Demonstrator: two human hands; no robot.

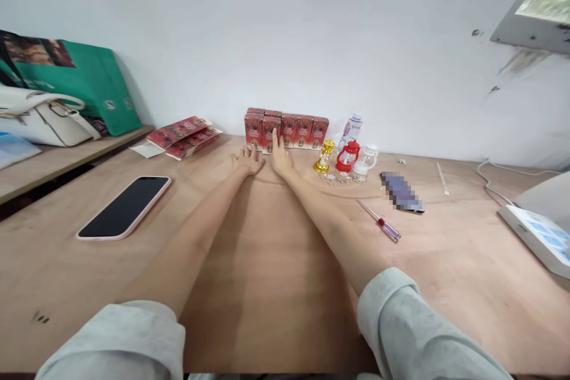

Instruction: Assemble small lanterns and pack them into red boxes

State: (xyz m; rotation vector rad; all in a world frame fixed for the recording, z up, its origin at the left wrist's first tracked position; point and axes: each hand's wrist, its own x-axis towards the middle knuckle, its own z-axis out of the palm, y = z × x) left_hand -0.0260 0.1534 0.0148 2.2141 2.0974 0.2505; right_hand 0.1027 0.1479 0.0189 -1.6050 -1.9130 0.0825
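Several small red printed boxes stand upright in a row against the wall. One box stands a little in front of the others. My right hand reaches to this front box, its fingers stretched out and a fingertip at the box's right side; it does not wrap round it. Just below the left end of the row, my left hand lies on the wooden table with its fingers spread and nothing in them. Flat red printed pieces lie to the left of the boxes.
Gold, red and white small lanterns stand right of the boxes, before a bottle. A screwdriver and dark phone lie right; a pink-edged phone lies left. Bags stand far left.
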